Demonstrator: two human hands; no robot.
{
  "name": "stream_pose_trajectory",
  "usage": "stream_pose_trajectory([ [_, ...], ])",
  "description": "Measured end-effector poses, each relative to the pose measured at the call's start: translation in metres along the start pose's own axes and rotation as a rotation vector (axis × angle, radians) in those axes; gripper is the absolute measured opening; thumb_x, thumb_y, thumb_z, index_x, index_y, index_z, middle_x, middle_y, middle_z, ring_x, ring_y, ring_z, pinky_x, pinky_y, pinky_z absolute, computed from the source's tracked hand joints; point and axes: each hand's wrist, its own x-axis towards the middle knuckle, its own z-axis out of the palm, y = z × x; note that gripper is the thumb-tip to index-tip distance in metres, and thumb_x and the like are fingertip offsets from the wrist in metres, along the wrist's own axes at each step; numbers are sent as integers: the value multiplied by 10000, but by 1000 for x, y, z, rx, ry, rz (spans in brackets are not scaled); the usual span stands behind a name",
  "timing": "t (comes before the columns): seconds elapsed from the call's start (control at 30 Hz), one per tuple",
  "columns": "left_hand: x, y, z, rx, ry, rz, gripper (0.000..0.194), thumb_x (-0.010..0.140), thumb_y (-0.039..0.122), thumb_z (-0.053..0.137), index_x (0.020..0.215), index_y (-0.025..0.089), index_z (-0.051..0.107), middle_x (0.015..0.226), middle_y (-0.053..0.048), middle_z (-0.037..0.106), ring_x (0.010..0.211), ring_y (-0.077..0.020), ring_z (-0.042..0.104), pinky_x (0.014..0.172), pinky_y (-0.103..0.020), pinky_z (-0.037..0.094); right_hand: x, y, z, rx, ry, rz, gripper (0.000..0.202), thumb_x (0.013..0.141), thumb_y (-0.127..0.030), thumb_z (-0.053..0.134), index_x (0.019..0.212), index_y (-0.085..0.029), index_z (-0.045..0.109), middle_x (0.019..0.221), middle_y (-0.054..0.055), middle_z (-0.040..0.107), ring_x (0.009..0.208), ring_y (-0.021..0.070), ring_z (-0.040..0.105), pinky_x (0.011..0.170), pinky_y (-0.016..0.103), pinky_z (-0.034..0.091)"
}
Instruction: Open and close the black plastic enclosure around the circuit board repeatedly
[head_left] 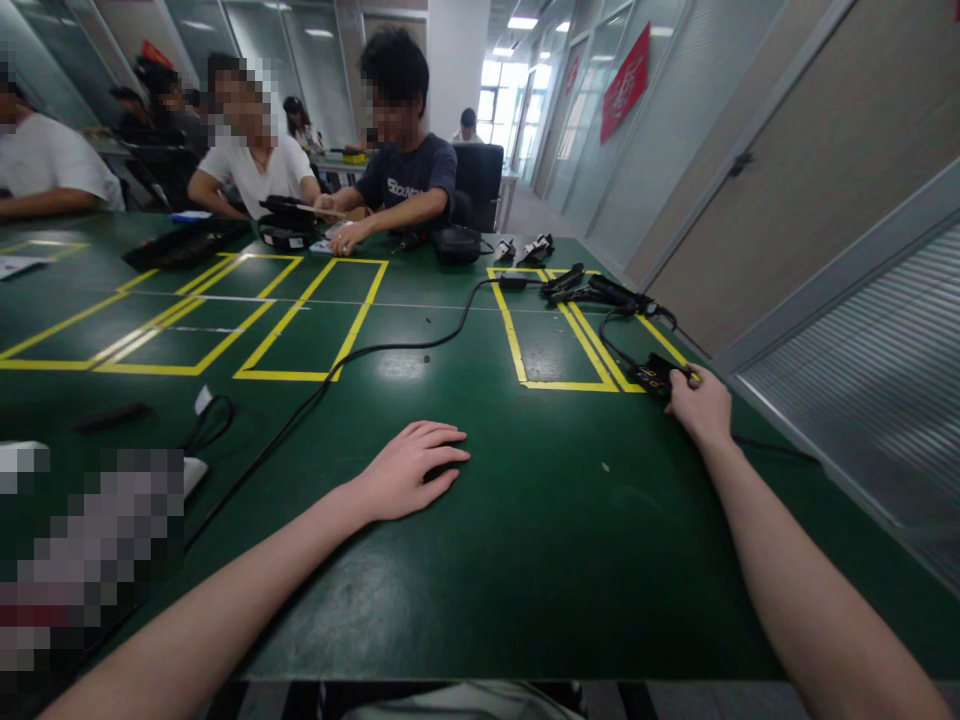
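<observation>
My left hand (416, 470) lies palm down on the green table (480, 590), fingers a little apart and nothing in them. Out to the right, my right hand (701, 402) has its fingers closed on the near edge of a small black device (654, 374) with gold-coloured marks on its top; its exact kind does not show. A thin black cable (611, 338) runs from this device towards a bundle of black jointed parts (600, 290) lying just beyond it. My fingers hide the device's right end.
A long black cable (360, 352) with an inline box (514, 283) crosses the table. Yellow tape (570, 386) outlines rectangles. Across the table, a person in a dark shirt (409, 180) handles things beside a black case (457, 245). A black tray (187, 243) stands far left; a wall borders the right.
</observation>
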Motion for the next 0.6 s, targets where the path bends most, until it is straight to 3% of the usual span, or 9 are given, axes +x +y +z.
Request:
stream_pose_trajectory([
  [0.13, 0, 1, -1, 4, -2, -3, 258, 1028, 246, 589, 1239, 231, 736, 1401, -88, 694, 1338, -266, 609, 1151, -490, 477, 1, -2, -2, 13, -32, 97, 566, 938, -353, 521, 1393, -30, 611, 578, 49, 655, 731, 325, 725, 817, 460, 574],
  [0.23, 0, 2, -1, 3, 0, -4, 259, 1026, 243, 591, 1240, 230, 736, 1398, -90, 696, 1336, -268, 611, 1147, -493, 481, -2, -5, -2, 32, -38, 116, 654, 889, -405, 631, 1448, -69, 570, 880, 134, 761, 711, 311, 725, 842, 488, 579],
  [0.3, 0, 2, -1, 2, 0, -3, 259, 1025, 242, 593, 1239, 231, 737, 1398, -89, 697, 1337, -269, 611, 1145, -496, 483, -7, -7, -3, 56, -5, 38, 724, 816, -426, 726, 1447, -107, 571, 1136, 185, 745, 876, 339, 739, 929, 509, 564],
  [0.37, 0, 2, -1, 2, 3, -1, 259, 1024, 240, 593, 1239, 233, 737, 1398, -88, 697, 1337, -269, 612, 1148, -498, 481, -10, -9, -5, 82, 65, -105, 730, 752, -391, 767, 1410, -128, 593, 1262, 192, 700, 1102, 376, 695, 1025, 519, 527],
  [0.47, -1, 1, -1, 0, 3, 3, 260, 1024, 237, 594, 1242, 231, 737, 1398, -90, 697, 1337, -266, 613, 1149, -494, 482, -12, -10, -7, 98, 184, -255, 695, 736, -333, 727, 1392, -149, 590, 1220, 164, 697, 1204, 380, 636, 1055, 527, 510],
  [0.6, 0, 1, -2, 3, 0, 2, 260, 1024, 238, 594, 1240, 225, 738, 1397, -92, 697, 1335, -266, 614, 1145, -494, 485, -7, -1, -6, 45, 220, -280, 643, 788, -347, 668, 1387, -131, 584, 1167, 178, 689, 1159, 390, 639, 1012, 550, 524],
])
